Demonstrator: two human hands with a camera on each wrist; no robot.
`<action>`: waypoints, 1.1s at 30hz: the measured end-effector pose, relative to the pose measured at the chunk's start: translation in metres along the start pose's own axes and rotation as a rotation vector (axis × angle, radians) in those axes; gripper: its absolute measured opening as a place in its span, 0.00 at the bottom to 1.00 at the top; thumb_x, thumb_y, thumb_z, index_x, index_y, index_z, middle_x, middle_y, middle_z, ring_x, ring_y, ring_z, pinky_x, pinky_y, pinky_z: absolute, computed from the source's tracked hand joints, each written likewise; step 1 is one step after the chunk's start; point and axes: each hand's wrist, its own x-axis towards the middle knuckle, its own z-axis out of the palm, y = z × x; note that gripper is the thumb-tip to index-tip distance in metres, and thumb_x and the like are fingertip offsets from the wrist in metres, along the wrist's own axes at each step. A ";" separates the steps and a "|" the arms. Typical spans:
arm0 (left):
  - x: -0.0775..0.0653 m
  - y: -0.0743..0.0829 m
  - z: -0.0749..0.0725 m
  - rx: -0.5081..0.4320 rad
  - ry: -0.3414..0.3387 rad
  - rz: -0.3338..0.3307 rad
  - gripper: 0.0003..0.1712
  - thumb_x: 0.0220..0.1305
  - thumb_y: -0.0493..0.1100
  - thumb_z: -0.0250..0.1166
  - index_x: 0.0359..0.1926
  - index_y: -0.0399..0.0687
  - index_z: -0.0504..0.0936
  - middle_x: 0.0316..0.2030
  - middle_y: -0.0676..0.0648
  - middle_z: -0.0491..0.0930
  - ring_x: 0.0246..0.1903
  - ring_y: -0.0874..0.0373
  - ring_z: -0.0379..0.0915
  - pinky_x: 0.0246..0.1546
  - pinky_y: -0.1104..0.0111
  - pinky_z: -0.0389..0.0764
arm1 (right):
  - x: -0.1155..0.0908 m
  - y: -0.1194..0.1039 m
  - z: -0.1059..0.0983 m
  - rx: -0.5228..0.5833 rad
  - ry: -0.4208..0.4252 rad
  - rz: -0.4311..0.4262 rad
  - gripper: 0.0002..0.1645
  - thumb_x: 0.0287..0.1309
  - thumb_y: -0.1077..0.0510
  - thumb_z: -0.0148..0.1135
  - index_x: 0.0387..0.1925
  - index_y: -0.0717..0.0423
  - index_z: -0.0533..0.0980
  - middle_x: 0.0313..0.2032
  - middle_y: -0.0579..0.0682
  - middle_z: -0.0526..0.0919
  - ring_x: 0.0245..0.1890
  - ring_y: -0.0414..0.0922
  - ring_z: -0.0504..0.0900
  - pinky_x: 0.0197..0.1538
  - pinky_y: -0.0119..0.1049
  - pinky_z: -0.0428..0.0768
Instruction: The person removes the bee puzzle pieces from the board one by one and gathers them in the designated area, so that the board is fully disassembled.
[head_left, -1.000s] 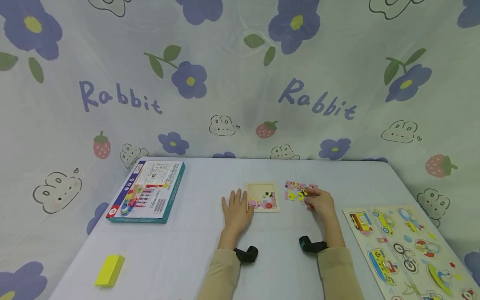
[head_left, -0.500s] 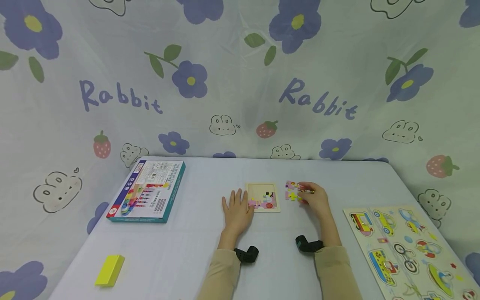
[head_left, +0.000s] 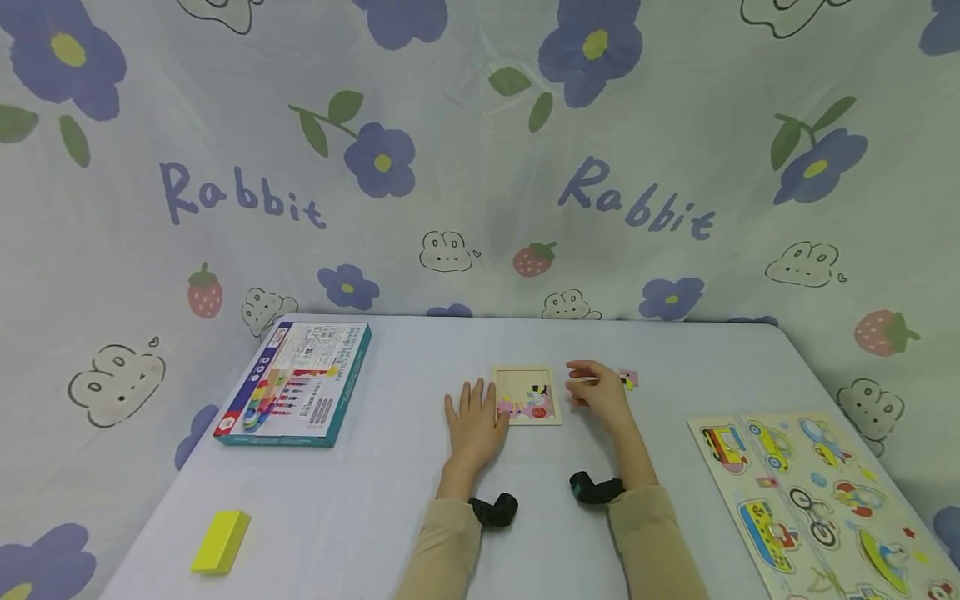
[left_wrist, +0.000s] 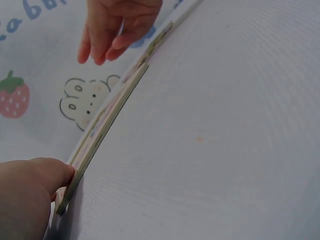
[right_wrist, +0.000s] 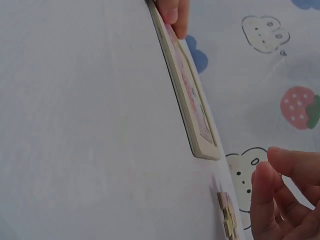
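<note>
A half-filled puzzle, seen from behind the person's shoulders. The wooden puzzle tray (head_left: 522,380) lies flat on the worktop (head_left: 360,517); fitted pieces (head_left: 522,408) cover its near part, while its far part is bare. The left hand (head_left: 476,425) lies flat at the tray's left edge, fingers spread, thumb at the rim, apparently steadying it. The right hand (head_left: 602,392) hovers just right of the tray, fingers loosely bent; whether a piece sits between the fingertips cannot be told. Loose pieces (head_left: 628,381) lie right of the tray, partly hidden beneath that hand. The step in hand is probably choosing or bringing over a piece; the next move seems to call for matching it to the bare part and pressing it flat. Both wrist views show the tray nearly edge-on, its print unreadable. Far right of the tray, a picture board (head_left: 813,492) is cut off.
</note>
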 end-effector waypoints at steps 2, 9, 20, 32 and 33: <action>0.000 0.000 0.001 0.002 0.002 0.001 0.32 0.66 0.53 0.50 0.67 0.43 0.62 0.68 0.40 0.56 0.69 0.42 0.43 0.64 0.42 0.35 | 0.000 -0.001 0.004 -0.018 -0.008 -0.003 0.21 0.55 0.66 0.60 0.52 0.59 0.74 0.46 0.59 0.76 0.34 0.43 0.77 0.32 0.31 0.80; -0.002 0.001 0.000 -0.002 0.015 0.006 0.32 0.65 0.53 0.50 0.66 0.42 0.63 0.67 0.40 0.57 0.68 0.42 0.44 0.63 0.41 0.37 | -0.002 -0.005 0.016 -0.094 -0.063 -0.027 0.21 0.53 0.66 0.62 0.51 0.60 0.75 0.46 0.59 0.77 0.34 0.45 0.78 0.31 0.32 0.80; -0.003 0.002 -0.002 -0.005 0.012 0.007 0.32 0.66 0.53 0.50 0.66 0.42 0.63 0.67 0.40 0.57 0.68 0.42 0.44 0.63 0.42 0.36 | -0.002 -0.005 0.023 -0.353 -0.139 -0.028 0.26 0.44 0.62 0.69 0.50 0.58 0.77 0.43 0.60 0.77 0.27 0.50 0.77 0.30 0.37 0.75; -0.002 0.001 -0.003 0.002 0.017 0.007 0.32 0.65 0.53 0.51 0.66 0.42 0.63 0.67 0.40 0.58 0.68 0.42 0.44 0.63 0.41 0.38 | 0.001 -0.003 0.027 -0.505 -0.131 -0.061 0.25 0.43 0.59 0.72 0.47 0.56 0.76 0.44 0.57 0.72 0.43 0.51 0.70 0.46 0.47 0.70; -0.002 0.001 -0.003 0.003 0.019 0.007 0.32 0.65 0.53 0.51 0.66 0.42 0.64 0.67 0.40 0.58 0.68 0.42 0.45 0.63 0.41 0.38 | 0.001 -0.004 0.028 -0.496 -0.134 -0.059 0.25 0.43 0.59 0.72 0.47 0.56 0.75 0.43 0.56 0.72 0.43 0.50 0.70 0.44 0.45 0.70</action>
